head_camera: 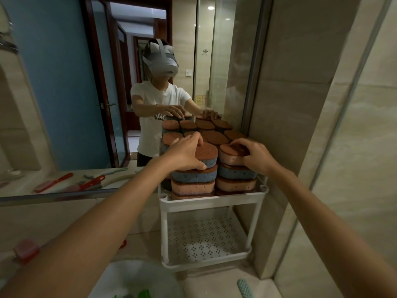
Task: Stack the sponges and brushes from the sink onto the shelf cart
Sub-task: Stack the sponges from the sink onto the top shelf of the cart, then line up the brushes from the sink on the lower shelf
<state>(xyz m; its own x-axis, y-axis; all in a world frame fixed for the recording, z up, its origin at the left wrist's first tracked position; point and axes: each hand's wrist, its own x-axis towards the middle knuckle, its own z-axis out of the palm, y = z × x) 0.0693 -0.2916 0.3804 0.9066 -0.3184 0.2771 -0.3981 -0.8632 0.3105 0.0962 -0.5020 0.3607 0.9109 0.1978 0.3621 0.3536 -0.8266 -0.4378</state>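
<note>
Both hands are clamped on sponges at frame centre. Left hand [185, 152] has fingers curled over the brown scrub top of the blue sponge [207, 153], thumb against its near side. This sponge is the top of the left stack. Right hand [256, 157] grips the pink sponge [231, 157] from its right end, fingers hooked over the top - it crowns the right stack.

The two stacks stand side by side on the top shelf of the white shelf cart [212, 204], just beside each other, blue and pink layers alternating below the held ones. More brown-topped sponges [216, 137] fill the shelf behind, running up to the mirror [64, 82]. Where the real ones end and the reflections begin is hard to tell. The perforated lower shelf [204, 239] shows under the top shelf.

In the mirror, upper centre, the person's reflection shows a white T-shirt and a headset, both arms reaching to the sponges.

Left of the cart, on the counter, lie two red-handled brushes [54, 182] and [92, 183] with a pale handle next to them. White sink [129, 276] sits at bottom centre, with green items at its lower edge too cropped to name. A teal brush [245, 288] lies at bottom right, and a blurred red object [25, 250] at lower left.
</note>
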